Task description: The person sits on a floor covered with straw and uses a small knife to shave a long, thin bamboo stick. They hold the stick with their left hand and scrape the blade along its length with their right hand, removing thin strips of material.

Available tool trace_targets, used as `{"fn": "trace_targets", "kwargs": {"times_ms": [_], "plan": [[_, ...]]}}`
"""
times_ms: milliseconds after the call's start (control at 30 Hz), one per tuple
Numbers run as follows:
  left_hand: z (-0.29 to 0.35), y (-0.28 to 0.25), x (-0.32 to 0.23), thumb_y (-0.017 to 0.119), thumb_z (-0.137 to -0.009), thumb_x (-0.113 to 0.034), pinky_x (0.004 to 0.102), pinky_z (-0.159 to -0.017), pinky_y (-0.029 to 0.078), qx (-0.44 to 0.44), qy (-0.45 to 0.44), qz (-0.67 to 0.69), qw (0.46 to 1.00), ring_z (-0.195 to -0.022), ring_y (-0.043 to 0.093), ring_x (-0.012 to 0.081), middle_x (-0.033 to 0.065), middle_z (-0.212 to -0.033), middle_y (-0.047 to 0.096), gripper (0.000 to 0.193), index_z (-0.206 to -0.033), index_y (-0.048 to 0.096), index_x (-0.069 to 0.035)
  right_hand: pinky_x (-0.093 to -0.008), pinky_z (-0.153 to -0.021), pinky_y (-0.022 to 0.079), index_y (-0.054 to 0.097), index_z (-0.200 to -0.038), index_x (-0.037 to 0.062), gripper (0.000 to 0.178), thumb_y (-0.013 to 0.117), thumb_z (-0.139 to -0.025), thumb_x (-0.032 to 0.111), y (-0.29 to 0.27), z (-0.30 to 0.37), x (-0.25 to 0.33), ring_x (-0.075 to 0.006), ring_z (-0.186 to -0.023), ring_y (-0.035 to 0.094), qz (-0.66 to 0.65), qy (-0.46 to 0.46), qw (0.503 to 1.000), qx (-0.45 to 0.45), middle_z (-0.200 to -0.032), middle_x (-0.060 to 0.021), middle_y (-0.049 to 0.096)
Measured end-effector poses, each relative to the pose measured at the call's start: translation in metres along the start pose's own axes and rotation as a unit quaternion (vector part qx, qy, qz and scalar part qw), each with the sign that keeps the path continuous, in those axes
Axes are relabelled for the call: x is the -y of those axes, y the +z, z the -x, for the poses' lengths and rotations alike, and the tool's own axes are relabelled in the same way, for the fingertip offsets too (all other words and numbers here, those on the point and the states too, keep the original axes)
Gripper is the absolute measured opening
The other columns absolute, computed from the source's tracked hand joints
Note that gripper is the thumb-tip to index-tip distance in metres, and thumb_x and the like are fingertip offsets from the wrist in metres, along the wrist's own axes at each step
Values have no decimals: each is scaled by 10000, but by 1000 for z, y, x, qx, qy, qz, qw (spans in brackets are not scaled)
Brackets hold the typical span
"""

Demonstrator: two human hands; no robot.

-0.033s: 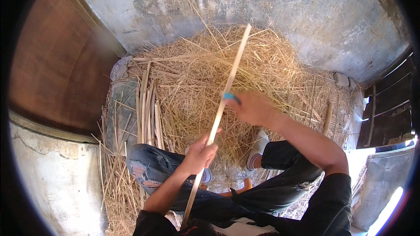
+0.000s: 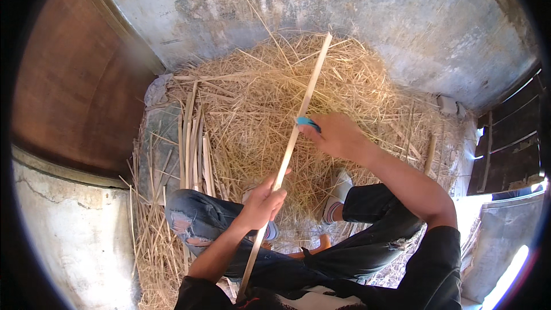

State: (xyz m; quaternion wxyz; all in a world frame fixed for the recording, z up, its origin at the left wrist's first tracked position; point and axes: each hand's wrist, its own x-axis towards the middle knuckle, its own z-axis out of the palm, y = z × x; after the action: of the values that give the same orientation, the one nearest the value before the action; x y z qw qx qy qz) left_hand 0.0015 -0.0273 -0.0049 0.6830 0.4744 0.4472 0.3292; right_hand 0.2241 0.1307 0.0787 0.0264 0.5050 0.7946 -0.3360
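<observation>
Stick point(image 2: 298, 126): long, thin, pale wooden strip, straight, flat-sided. It is held slanted over the straw heap point(image 2: 270, 109), its upper end pointing toward the grey wall point(image 2: 356, 17), its lower end reaching down past the lap to the bottom edge of the view.

Left hand point(image 2: 263, 204): clenched around the stick's lower half, fingers wrapped, thumb laid along the wood.

Right hand point(image 2: 333, 135): closed on a small tool with a blue handle point(image 2: 308, 122), which is pressed against the stick near its middle. The blade itself cannot be made out.

Straw heap: dry, yellow, loose, piled against the wall and spread beneath the seated person's legs.

Strips point(image 2: 192, 138): several similar pale lengths, laid side by side at the heap's left edge.

Jeans point(image 2: 201, 215): dark, torn at the left knee; the legs are seen crossed under the stick.

Shoes point(image 2: 338, 192): light-coloured, partly sunk in straw.

Brown panel point(image 2: 74, 92): curved, on the left, above a pale concrete ledge point(image 2: 63, 224).
</observation>
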Motion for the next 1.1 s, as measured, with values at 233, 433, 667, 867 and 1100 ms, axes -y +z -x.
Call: {"fn": "trace_targets", "kwargs": {"times_ms": [233,433,667,867,1100], "plan": [[1,-11,16,538,-1019,-111,227,-471,333,-72,4,-8,997,-527,403,24,-74,-663,447,578,-1571,368,-91,-509,-636,549,657,-1062,72,436,484,-1041,471,79,28,24,-392,-644,676,93,-199,975,-35,-693,-192,675],[6,-11,12,582,-1000,-108,227,-518,345,-90,30,-79,992,-594,416,30,-59,-730,475,617,-1577,369,-68,-498,-643,549,657,-1027,61,500,466,-1045,523,14,-9,-4,-375,-650,683,14,-12,994,-107,-689,-172,661],[6,3,14,668,-924,-81,268,-513,338,-35,144,-211,966,-575,373,57,-26,-672,409,656,-1524,421,12,-522,-757,511,672,-915,-3,593,475,-1019,547,-50,-39,-135,-448,-841,668,-30,148,927,-344,-849,-263,682],[13,13,-2,658,-916,-103,288,-541,393,21,119,-204,972,-561,440,88,48,-635,467,667,-1528,417,8,-534,-836,471,684,-891,-48,630,491,-1000,542,-70,-30,-205,-490,-916,645,-52,215,856,-468,-924,-320,675],[16,-3,32,663,-905,-54,264,-565,409,28,105,-154,982,-587,472,62,-15,-668,533,672,-1525,417,24,-495,-746,473,646,-799,-55,696,511,-987,601,-73,4,-272,-419,-768,638,-47,218,821,-526,-787,-283,652]]}}
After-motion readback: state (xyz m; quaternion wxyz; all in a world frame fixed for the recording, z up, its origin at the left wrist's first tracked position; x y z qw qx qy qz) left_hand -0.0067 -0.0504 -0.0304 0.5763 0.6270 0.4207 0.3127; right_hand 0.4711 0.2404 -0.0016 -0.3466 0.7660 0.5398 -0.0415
